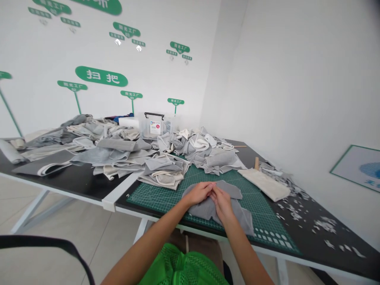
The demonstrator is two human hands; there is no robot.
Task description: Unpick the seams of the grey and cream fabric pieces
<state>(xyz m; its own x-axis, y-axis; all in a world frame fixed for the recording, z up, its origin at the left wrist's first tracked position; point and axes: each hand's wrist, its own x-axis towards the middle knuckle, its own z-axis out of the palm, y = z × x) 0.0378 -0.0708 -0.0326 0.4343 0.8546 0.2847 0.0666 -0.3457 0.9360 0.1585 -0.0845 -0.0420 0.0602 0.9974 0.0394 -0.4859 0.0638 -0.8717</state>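
My left hand [202, 192] and my right hand [221, 201] meet at the fingertips just above a grey cloth [242, 215]. Both have their fingers drawn together in a pinch. What lies between the fingertips, if anything, is hidden or too small to name. The grey cloth is spread unevenly under them, with one part reaching up to the right and another down toward the table's front edge. Beneath the cloth is a green cutting mat [267, 213] with a printed grid.
Heaps of grey and white cloth [118, 148] cover the left and back. A clear plastic box [152, 126] with a black handle stands behind. A folded cream cloth [265, 184] lies at right, near a wooden stick [257, 163] and scattered scraps [325, 225].
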